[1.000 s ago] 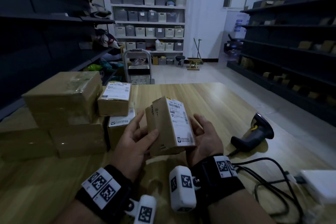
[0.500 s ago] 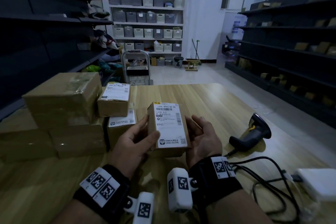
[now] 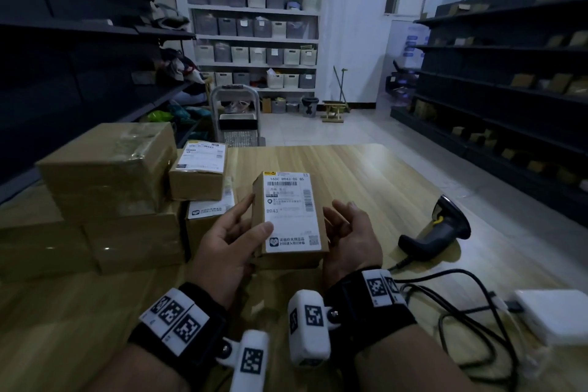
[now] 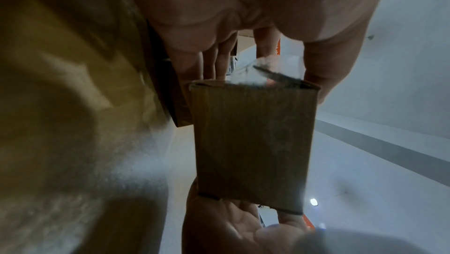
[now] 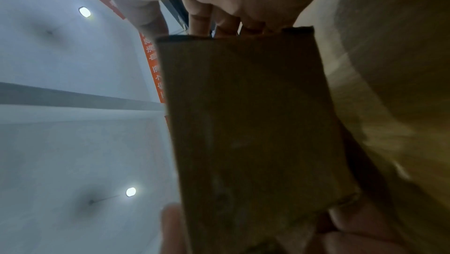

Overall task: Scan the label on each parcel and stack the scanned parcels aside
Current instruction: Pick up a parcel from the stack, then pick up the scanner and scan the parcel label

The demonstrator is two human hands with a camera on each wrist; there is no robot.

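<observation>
Above the wooden table, the left hand and right hand together grasp a label-up cardboard parcel; the barcode scanner lies apart.

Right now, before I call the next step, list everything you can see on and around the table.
Held parcel: one, brown with white label facing up, between both hands.
Stacked parcels: at least five, brown, table's left side.
Scanner: one, black, lying on the table, right.
Cable: black, near right.
White box: one, right edge.
Table: one, light wood.
Shelves: dark, both sides; white with bins behind.
Left hand: grips the parcel.
Right hand: cups its right side.
</observation>
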